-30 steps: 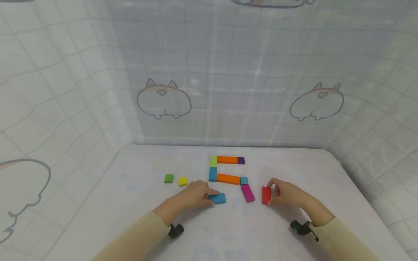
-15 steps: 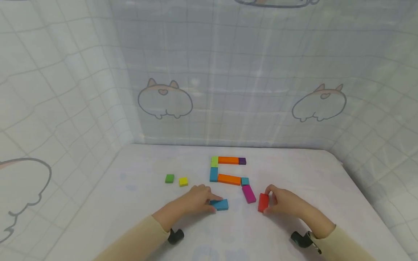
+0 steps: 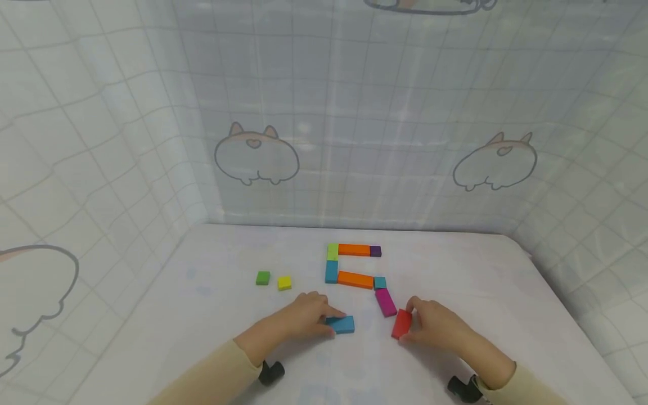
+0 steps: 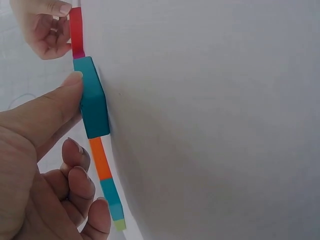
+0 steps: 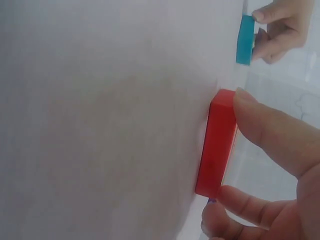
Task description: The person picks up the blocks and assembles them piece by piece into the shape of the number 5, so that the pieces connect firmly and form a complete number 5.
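In the head view my left hand (image 3: pixel 304 318) pinches a blue rectangular block (image 3: pixel 343 324) between thumb and index finger, the block lying low over the table. My right hand (image 3: pixel 436 325) holds a red rectangular block (image 3: pixel 402 324) by its two ends, tilted, close to the lower end of a magenta block (image 3: pixel 386 302). The right wrist view shows thumb and fingers at opposite ends of the red block (image 5: pixel 218 145). From the left wrist, the thumb lies on the blue block (image 4: pixel 92 97). That magenta block slants down from a small teal cube (image 3: pixel 379 283).
An orange block (image 3: pixel 355 279) joins the teal cube to a blue upright block (image 3: pixel 331 271). Above it are a lime block (image 3: pixel 332 251), another orange block (image 3: pixel 354 250) and a purple cube (image 3: pixel 375 251). Green (image 3: pixel 262 278) and yellow (image 3: pixel 284 282) cubes lie to the left.
My right hand has brought the red block left and nearer to me, turning it to a slant beside the magenta block. The left hand has drawn the blue block slightly nearer.
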Demonstrator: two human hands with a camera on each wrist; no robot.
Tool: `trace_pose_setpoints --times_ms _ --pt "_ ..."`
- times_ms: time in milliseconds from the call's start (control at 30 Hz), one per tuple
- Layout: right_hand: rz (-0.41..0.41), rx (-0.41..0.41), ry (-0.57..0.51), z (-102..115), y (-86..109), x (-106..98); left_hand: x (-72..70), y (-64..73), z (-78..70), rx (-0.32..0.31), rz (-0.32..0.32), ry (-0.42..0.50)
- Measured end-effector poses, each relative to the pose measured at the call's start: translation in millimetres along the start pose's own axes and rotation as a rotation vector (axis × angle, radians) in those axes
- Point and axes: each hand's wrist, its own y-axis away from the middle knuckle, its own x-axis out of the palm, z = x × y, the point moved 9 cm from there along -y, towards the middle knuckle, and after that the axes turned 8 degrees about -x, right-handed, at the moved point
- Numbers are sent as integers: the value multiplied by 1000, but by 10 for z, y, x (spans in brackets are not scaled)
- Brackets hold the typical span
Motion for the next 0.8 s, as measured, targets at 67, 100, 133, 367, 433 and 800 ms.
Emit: trace_pose_setpoints --times_ms 67,100,133,367,433,800 --pt "-9 -2 5 21 2 10 11 5 7 -2 2 11" --pt "-13 -4 9 30 5 9 17 9 9 -3 4 14" --pt "-16 -4 17 36 8 4 18 16 6 -5 7 20" --pt "12 -14 47 34 10 -43 -11 68 29 -27 4 71" --pt "16 -18 49 37 6 -31 -26 81 30 -23 0 79" --pt "19 -17 82 129 3 64 9 40 32 -2 3 74"
